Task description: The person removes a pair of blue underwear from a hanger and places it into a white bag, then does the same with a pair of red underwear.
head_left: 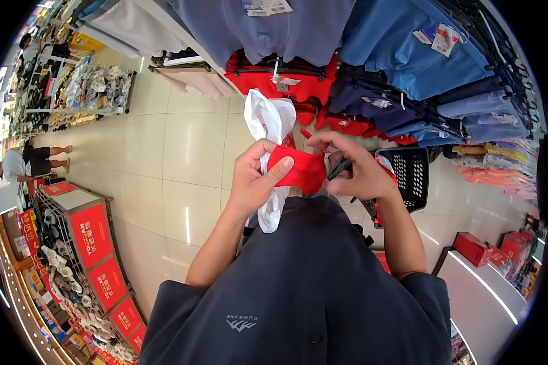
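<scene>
My left hand (253, 176) is closed on a small folded piece of red cloth (304, 169), with the thumb pressed on top. Crumpled white plastic (270, 115) sticks out above and below that hand. To the right, my right hand (364, 169) pinches a black plastic piece (341, 166) beside the cloth's right end; its exact kind cannot be made out. The right index finger is bent over the cloth's upper right corner. Both hands are in front of my dark shirt (310, 267).
Racks of blue garments (396, 48) and red garments (304, 82) hang ahead. A black perforated basket (408, 176) is by my right hand. Bins of shoes with red signs (91, 234) stand at left over a tiled floor (189, 146). Another person (27, 163) is at far left.
</scene>
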`<state>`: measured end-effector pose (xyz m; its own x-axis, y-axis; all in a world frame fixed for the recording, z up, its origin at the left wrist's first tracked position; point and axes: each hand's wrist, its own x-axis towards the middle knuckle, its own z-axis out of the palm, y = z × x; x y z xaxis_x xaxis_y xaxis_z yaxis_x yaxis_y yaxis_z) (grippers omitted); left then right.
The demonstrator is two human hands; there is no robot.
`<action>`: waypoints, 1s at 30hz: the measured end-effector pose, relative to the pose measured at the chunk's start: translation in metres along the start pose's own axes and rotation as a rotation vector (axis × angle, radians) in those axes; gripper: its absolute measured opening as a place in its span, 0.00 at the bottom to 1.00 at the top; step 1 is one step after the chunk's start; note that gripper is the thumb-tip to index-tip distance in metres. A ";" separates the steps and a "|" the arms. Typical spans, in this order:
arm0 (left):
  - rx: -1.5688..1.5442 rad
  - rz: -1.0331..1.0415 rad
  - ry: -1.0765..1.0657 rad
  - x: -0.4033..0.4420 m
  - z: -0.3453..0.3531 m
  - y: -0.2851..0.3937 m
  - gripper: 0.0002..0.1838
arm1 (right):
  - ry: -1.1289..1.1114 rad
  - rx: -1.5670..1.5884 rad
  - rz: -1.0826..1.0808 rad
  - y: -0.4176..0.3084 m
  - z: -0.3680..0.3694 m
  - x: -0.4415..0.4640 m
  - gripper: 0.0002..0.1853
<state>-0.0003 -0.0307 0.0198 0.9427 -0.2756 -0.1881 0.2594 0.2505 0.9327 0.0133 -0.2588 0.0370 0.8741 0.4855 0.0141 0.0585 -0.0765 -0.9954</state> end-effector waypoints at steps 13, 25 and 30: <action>0.025 -0.020 -0.052 -0.008 -0.009 0.008 0.08 | 0.122 -0.129 -0.127 -0.003 0.014 0.019 0.14; 0.157 0.047 -0.055 -0.014 -0.019 0.008 0.08 | 0.223 -0.183 -0.185 -0.002 0.050 0.027 0.11; 0.192 0.085 -0.032 -0.013 -0.020 0.007 0.07 | 0.226 -0.191 -0.164 -0.004 0.052 0.026 0.10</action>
<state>-0.0070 -0.0071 0.0227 0.9516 -0.2910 -0.0988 0.1311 0.0936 0.9869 0.0113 -0.2008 0.0369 0.9291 0.3007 0.2151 0.2781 -0.1853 -0.9425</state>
